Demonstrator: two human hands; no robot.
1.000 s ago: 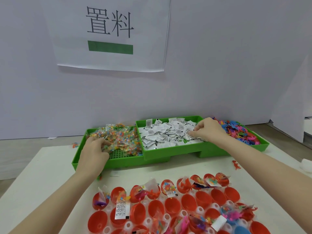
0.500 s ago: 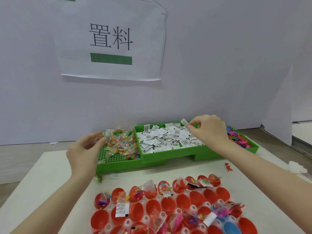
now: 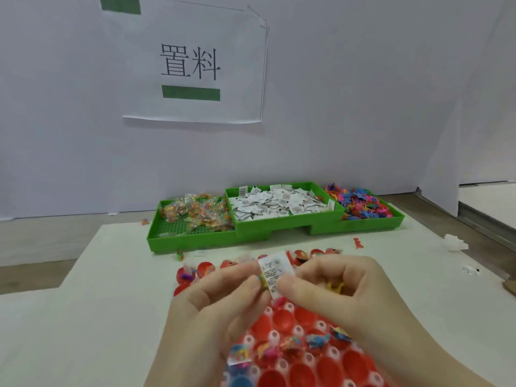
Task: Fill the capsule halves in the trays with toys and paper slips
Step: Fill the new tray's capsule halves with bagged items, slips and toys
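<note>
My hands have come back from the green bins [image 3: 276,224] to the middle. My left hand [image 3: 223,303] and right hand [image 3: 335,286] both pinch one paper slip [image 3: 275,272], standing tall. Empty red capsule halves [image 3: 282,319] sit right below my fingers.
</note>
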